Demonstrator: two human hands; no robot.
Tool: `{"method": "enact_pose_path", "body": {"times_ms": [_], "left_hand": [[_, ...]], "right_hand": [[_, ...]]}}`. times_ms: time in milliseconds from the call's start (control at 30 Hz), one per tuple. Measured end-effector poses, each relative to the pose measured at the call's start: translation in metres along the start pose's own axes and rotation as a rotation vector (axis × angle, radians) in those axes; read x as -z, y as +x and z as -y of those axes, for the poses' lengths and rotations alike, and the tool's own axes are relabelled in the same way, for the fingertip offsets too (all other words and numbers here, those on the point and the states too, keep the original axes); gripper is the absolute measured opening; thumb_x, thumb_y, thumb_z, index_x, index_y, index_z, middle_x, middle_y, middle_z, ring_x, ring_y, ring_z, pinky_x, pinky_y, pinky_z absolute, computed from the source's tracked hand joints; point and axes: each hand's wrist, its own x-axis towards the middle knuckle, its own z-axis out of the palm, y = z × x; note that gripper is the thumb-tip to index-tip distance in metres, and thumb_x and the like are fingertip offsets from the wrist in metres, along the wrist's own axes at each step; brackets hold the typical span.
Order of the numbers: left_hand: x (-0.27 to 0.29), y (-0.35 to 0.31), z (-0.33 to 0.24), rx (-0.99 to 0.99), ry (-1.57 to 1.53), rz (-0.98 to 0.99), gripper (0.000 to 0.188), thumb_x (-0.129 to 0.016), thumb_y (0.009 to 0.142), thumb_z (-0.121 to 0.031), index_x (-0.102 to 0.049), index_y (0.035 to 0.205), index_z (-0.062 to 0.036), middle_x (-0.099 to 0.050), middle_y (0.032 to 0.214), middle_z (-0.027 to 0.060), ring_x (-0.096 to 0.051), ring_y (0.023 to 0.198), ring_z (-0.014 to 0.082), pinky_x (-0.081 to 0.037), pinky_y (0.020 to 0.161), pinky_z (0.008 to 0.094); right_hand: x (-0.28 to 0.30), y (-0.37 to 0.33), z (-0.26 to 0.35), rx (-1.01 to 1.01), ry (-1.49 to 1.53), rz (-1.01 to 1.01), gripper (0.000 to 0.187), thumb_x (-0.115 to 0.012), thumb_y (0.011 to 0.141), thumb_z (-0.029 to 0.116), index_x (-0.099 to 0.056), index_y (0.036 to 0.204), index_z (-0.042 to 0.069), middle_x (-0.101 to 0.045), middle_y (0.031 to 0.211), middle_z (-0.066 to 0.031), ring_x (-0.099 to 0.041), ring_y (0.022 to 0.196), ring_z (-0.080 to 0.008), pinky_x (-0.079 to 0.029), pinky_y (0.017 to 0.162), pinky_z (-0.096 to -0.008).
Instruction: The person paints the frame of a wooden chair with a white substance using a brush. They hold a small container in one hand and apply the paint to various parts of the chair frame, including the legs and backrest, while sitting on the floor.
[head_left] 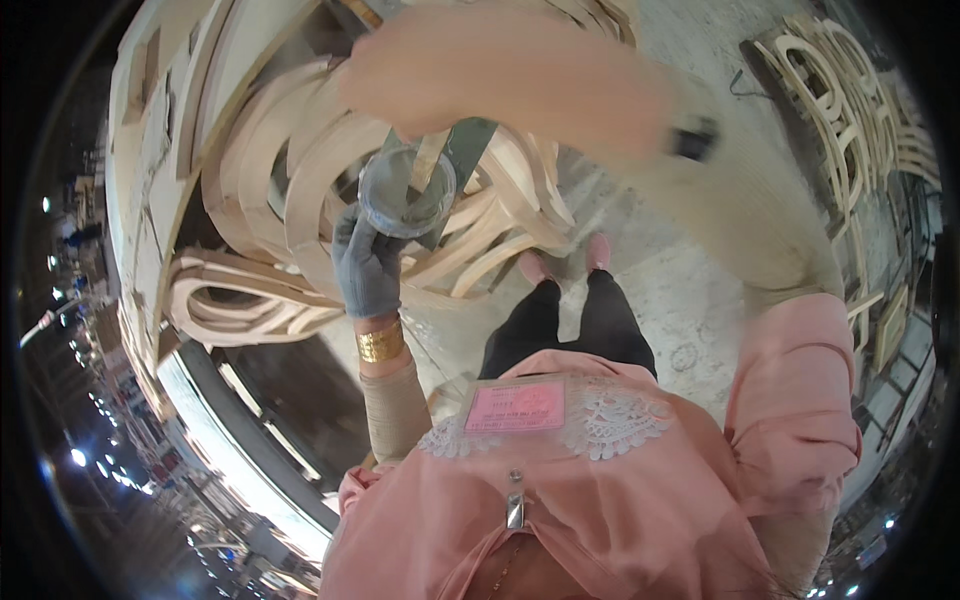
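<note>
My left hand [368, 262], in a grey glove, grips a round, clear tub [440, 212] from its near side. Greyish stuff coats the inside of the tub. A flat, pale strip [428, 162] slants down into it, and its upper end is hidden behind my right arm. Bare and smeared by motion, my right hand [430, 70] reaches across above the tub toward the left. Its fingers are too blurred to show whether they hold anything. Curved, pale wooden frames [310, 190] lie stacked behind and left of the tub.
More curved wooden frames [830, 100] are stacked at the far right. At the left, a large board edge [215, 130] rises beside the pile. A dark, pale-edged structure [250, 410] lies at lower left. My feet stand on a concrete floor [690, 340].
</note>
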Motion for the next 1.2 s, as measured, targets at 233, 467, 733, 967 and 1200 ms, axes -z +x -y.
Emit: {"method": "enact_pose_path", "body": {"times_ms": [233, 467, 733, 967, 1200], "left_hand": [[0.028, -0.03, -0.001, -0.084, -0.086, -0.069, 0.015, -0.051, 0.089, -0.007, -0.055, 0.102, -0.001, -0.062, 0.1, 0.0144, -0.064, 0.089, 0.0247, -0.057, 0.075, 0.0386], [0.04, -0.102, 0.007, -0.204, -0.059, -0.266, 0.022, -0.048, 0.089, -0.007, -0.051, 0.111, -0.0037, -0.061, 0.107, 0.0116, -0.063, 0.092, 0.0231, -0.056, 0.076, 0.037], [-0.004, -0.228, 0.055, -0.278, -0.145, -0.533, 0.022, -0.05, 0.087, -0.007, -0.053, 0.109, -0.0085, -0.062, 0.104, 0.0075, -0.063, 0.087, 0.0192, -0.055, 0.072, 0.0348], [-0.05, -0.29, 0.098, -0.203, -0.198, -0.494, 0.02, -0.051, 0.087, -0.006, -0.053, 0.107, -0.0072, -0.06, 0.105, 0.0119, -0.062, 0.091, 0.0243, -0.056, 0.073, 0.0371], [-0.085, -0.318, 0.157, 0.011, -0.187, -0.346, 0.016, -0.051, 0.089, -0.01, -0.053, 0.103, -0.0011, -0.061, 0.098, 0.0129, -0.064, 0.085, 0.0235, -0.056, 0.07, 0.0359]], "right_hand": [[-0.011, -0.146, -0.075, -0.062, -0.307, 0.096, 0.022, -0.065, 0.074, 0.025, -0.056, 0.072, 0.006, -0.056, 0.068, -0.0108, -0.056, 0.069, -0.0326, -0.044, 0.063, -0.0402], [-0.135, -0.4, -0.145, -0.572, 0.603, 0.898, 0.028, -0.072, 0.064, 0.02, -0.067, 0.081, -0.002, -0.066, 0.08, -0.0194, -0.064, 0.074, -0.0283, -0.049, 0.066, -0.0347], [-0.118, -0.45, -0.219, -0.482, 0.626, 0.942, 0.036, -0.074, 0.062, 0.025, -0.061, 0.073, -0.007, -0.058, 0.062, -0.0188, -0.051, 0.055, -0.0197, -0.043, 0.055, -0.0344], [-0.116, -0.482, -0.245, -0.28, 0.408, 0.946, 0.033, -0.071, 0.067, 0.023, -0.063, 0.082, -0.005, -0.061, 0.068, -0.0194, -0.057, 0.06, -0.0211, -0.044, 0.058, -0.0359], [-0.086, -0.482, -0.23, -0.053, 0.49, 1.152, 0.03, -0.066, 0.07, 0.019, -0.065, 0.095, 0.002, -0.065, 0.09, -0.0199, -0.064, 0.078, -0.0275, -0.048, 0.072, -0.0344]]}}
